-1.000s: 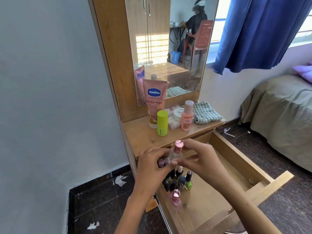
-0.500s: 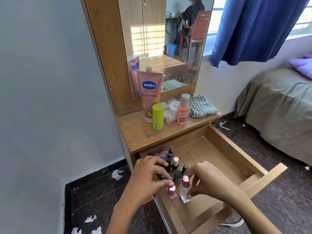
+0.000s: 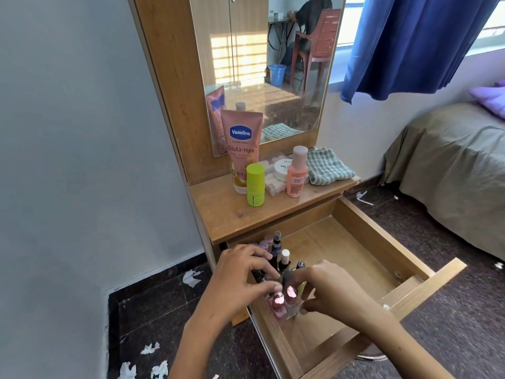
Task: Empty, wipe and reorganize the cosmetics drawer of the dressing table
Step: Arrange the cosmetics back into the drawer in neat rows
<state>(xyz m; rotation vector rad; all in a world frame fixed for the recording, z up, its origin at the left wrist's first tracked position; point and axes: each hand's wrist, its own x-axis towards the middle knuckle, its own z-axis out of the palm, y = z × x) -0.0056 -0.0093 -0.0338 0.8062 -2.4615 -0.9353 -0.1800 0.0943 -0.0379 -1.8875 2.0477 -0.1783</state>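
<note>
The small clear glass bottle with the shiny pink cap [image 3: 291,296] looks light, rigid, slick and breakable; best pinched at the cap or low on the body. It stands in the open wooden drawer [image 3: 377,242] at 7 o'clock, beside a matching pink-capped bottle [image 3: 278,303]. The right hand [image 3: 328,291] curls its fingers around it; the left hand [image 3: 240,272] rests curled fingertips on the neighbouring bottles.

The wooden dressing-table top [image 3: 224,214] is carrying 1 pink Vaseline tube [image 3: 241,149], 1 lime-green cylindrical stick [image 3: 255,184], 1 peach bottle [image 3: 297,173] and 1 folded green checked cloth [image 3: 326,166].
</note>
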